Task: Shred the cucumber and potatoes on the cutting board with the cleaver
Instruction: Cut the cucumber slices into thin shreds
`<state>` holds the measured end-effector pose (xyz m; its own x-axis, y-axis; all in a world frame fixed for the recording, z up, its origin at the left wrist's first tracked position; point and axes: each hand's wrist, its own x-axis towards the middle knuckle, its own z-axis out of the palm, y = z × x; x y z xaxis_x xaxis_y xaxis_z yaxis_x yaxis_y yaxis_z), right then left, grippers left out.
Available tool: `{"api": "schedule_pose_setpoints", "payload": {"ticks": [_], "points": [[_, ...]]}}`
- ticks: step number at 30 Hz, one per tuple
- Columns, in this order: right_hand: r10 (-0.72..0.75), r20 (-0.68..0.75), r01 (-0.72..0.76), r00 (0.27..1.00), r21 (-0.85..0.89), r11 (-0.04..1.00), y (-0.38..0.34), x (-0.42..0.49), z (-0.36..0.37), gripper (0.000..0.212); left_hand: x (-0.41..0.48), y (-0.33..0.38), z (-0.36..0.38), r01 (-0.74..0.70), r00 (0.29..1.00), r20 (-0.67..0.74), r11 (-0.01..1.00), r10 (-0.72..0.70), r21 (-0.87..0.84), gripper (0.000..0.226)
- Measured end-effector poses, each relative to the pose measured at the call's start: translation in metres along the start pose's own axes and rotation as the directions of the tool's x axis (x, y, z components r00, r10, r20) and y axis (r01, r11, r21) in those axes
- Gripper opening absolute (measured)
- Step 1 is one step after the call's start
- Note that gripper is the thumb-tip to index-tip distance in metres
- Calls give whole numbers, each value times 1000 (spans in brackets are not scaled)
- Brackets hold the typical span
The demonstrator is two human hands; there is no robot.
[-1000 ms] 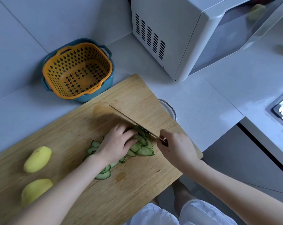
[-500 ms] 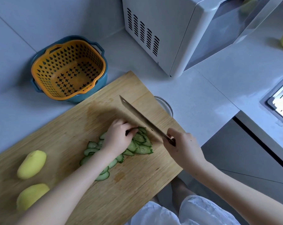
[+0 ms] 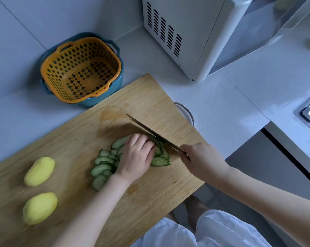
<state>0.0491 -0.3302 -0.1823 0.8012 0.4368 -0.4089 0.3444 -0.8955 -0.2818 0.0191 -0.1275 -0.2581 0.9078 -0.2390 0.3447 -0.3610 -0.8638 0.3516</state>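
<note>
Now, right hand (image 3: pixel 202 161) grips cleaver (image 3: pixel 150 132); left hand (image 3: pixel 136 157) apparently holds cucumber slices (image 3: pixel 101 169).

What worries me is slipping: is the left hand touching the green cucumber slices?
Touching. Head view: the left hand rests on the green cucumber slices, covering their middle.
</note>
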Motion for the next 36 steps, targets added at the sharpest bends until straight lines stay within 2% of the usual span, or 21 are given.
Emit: {"api": "schedule_pose_setpoints", "payload": {"ticks": [9, 13, 21, 36], "points": [[9, 43, -8, 999, -10, 1000, -4, 0, 1, 31, 3, -2, 17, -4, 1000, -1, 997, 4, -79, 21], [24, -35, -23, 999, 18, 1000, -8, -11, 0, 28, 2, -3, 18, -27, 999, -39, 996, 24, -81, 20], [37, 90, -27, 995, -114, 993, -11, -12, -7, 11, 2, -4, 20, -55, 995, -82, 995, 49, -81, 21], [40, 97, -30, 994, -111, 993, -15, 1, 1, 15, -1, -6, 25, -53, 991, -124, 993, 41, -102, 19]]}}
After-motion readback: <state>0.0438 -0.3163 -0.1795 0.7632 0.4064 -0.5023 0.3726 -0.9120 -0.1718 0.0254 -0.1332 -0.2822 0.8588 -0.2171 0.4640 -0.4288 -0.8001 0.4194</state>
